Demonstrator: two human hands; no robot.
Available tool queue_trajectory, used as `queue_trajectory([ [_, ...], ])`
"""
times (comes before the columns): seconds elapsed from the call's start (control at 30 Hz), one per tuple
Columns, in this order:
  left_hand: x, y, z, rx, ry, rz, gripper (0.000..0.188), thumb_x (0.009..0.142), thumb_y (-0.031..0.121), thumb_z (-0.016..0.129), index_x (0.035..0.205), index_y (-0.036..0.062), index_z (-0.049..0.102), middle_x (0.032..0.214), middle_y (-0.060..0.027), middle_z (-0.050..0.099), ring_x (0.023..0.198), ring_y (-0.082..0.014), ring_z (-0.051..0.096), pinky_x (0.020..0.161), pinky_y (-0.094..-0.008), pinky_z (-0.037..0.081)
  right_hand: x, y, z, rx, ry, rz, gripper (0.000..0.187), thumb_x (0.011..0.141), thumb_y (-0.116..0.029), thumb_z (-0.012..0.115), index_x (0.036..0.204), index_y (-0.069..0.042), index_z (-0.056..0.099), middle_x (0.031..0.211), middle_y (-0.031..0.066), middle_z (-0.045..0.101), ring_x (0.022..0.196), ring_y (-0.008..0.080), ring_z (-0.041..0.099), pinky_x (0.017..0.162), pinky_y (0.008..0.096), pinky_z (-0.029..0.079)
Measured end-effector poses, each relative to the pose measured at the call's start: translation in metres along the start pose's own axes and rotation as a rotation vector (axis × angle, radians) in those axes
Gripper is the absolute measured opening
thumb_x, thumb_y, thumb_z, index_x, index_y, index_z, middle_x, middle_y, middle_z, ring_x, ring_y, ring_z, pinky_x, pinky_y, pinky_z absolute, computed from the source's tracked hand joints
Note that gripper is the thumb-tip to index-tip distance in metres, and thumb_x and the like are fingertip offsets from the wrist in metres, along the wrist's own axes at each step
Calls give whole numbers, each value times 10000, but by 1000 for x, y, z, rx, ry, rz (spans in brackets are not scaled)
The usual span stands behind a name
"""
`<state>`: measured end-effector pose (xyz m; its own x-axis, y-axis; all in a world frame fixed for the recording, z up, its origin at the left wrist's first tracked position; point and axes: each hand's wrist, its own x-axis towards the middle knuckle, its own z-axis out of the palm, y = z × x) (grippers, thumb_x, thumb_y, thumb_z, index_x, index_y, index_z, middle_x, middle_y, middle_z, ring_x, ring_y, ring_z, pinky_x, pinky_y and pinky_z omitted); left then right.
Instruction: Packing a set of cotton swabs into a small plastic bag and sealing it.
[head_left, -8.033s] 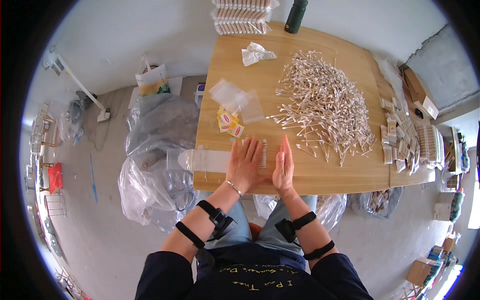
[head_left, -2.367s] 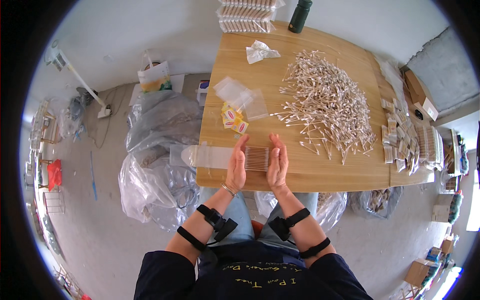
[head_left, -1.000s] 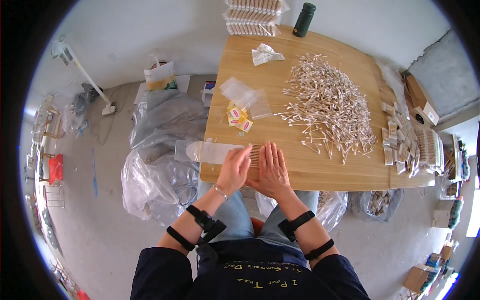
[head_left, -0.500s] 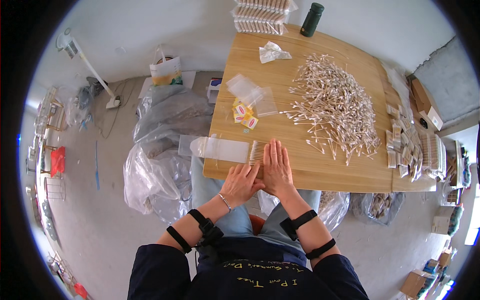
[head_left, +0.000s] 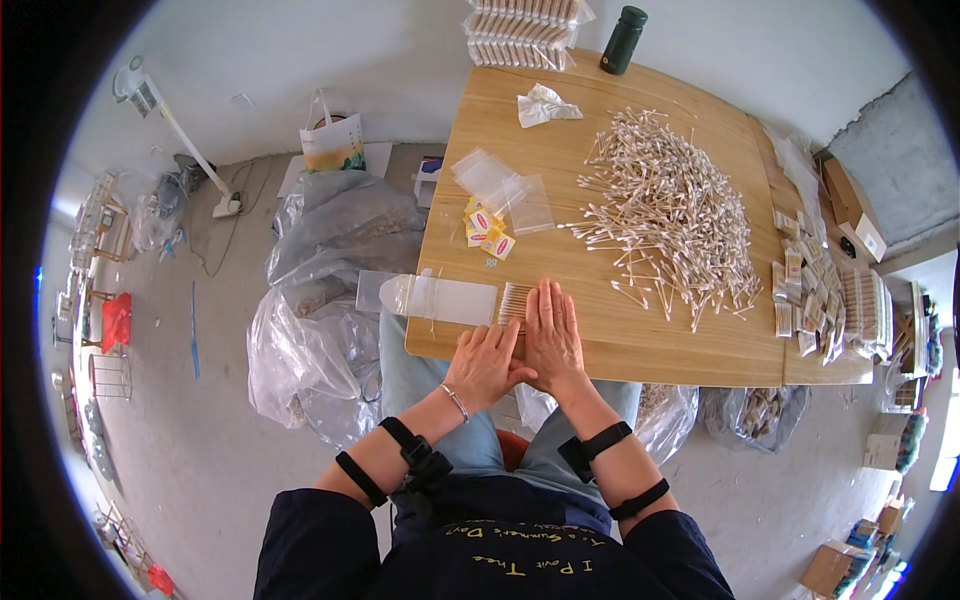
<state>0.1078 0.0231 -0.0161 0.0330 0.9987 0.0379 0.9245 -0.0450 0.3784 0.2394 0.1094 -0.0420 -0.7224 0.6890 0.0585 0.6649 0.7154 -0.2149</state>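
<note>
A row of cotton swabs (head_left: 512,300) lies side by side near the table's front edge. Across its right part rests my right hand (head_left: 553,340), flat with the fingers straight. My left hand (head_left: 483,368) is at the near end of the row, fingers stretched forward and its thumb touching the right hand. How much of the row lies under the hands is hidden. Left of the swabs is a white flat piece (head_left: 465,302) with clear plastic (head_left: 371,291) around its left end, jutting past the table edge. Farther right spreads a large heap of loose swabs (head_left: 680,210).
Clear bags (head_left: 490,178) and yellow labels (head_left: 487,228) lie left of the heap. Crumpled tissue (head_left: 546,105), a dark green bottle (head_left: 623,42) and stacked swab packs (head_left: 520,50) are at the back. Small filled packs (head_left: 808,285) cover the right end. Large plastic sacks (head_left: 330,330) stand left of the table.
Both hands stay almost in place over the swab row. Little else differs.
</note>
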Motion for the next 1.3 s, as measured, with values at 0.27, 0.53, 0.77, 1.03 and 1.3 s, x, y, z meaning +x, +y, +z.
queue_trajectory([
  [0.27, 6, 4, -5, -56, 12, -58, 898, 825, 663, 497, 1366, -46, 380, 1064, -175, 589, 986, -326, 562, 864, -436, 417, 2, -4, -10, -8, -58, 12, 809, 837, -372, 519, 1446, 61, 208, 1534, 252, 150, 1450, 373, 107, 1184, 460, 56],
  [0.53, 9, 2, -5, -45, -9, -22, 928, 838, 709, 415, 1385, -38, 358, 1131, -189, 591, 1008, -338, 574, 876, -447, 425, 1, -2, -9, 19, -9, -3, 820, 801, -339, 550, 1441, 61, 228, 1527, 257, 170, 1446, 380, 125, 1179, 469, 72],
  [0.77, 16, 2, -10, -94, -74, -109, 927, 831, 721, 414, 1362, -38, 369, 1115, -232, 607, 1015, -362, 586, 899, -458, 433, 0, -6, -16, 48, -13, -13, 832, 786, -359, 561, 1428, 75, 259, 1520, 281, 173, 1445, 383, 128, 1174, 469, 74],
  [1.03, 18, -1, -3, -78, -58, -71, 946, 831, 742, 384, 1364, -39, 348, 1075, -253, 617, 1013, -369, 597, 916, -462, 434, 0, -2, -7, 46, 34, -19, 826, 792, -362, 555, 1423, 84, 263, 1517, 290, 176, 1443, 383, 134, 1173, 472, 76],
  [1.3, 34, -2, -20, -154, -200, -164, 946, 836, 733, 396, 1402, -21, 321, 831, -244, 658, 784, -399, 651, 715, -471, 516, 1, -5, -5, 49, 112, 6, 841, 741, -406, 587, 1395, 65, 345, 1496, 276, 244, 1433, 365, 187, 1173, 452, 102],
])
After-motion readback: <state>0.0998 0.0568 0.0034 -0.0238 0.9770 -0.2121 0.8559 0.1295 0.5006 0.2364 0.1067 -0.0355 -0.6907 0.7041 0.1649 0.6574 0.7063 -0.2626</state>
